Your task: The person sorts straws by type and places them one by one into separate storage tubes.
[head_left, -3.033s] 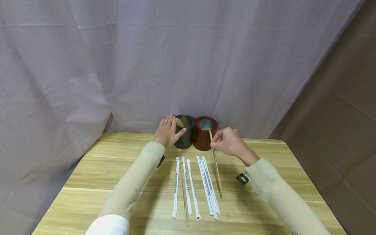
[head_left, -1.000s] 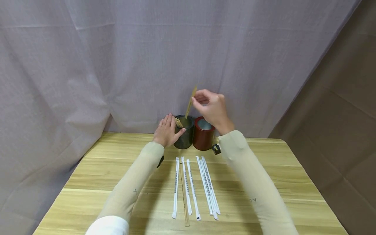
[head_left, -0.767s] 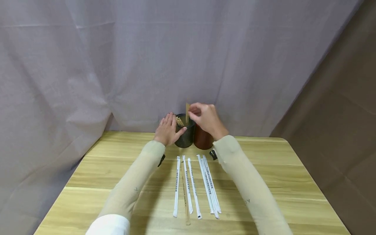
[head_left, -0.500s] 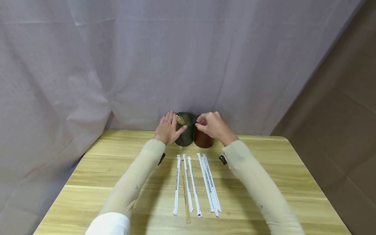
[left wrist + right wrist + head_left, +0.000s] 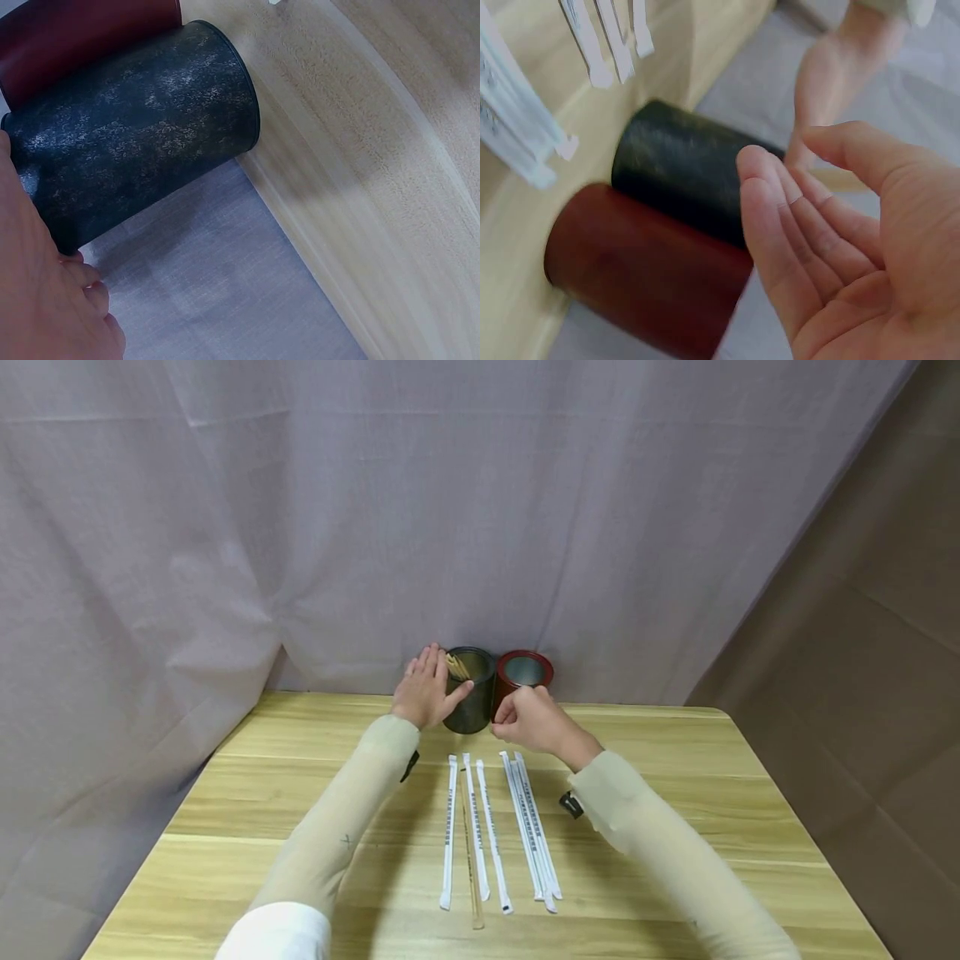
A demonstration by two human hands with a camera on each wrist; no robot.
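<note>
Against the far edge of the tabletop (image 5: 300, 793), the left hand (image 5: 424, 692) rests with straight fingers on the dark cup (image 5: 470, 702), which holds bare sticks (image 5: 456, 667). Just beside it stands the red cup (image 5: 522, 675). Empty and loosely curled, the right hand (image 5: 528, 722) hovers above the wrapped sticks (image 5: 532, 827) mid-table; a sound pick would pinch one wrapper near its far end and lift it upright. Dark print runs along the wrappers, too small to read.
</note>
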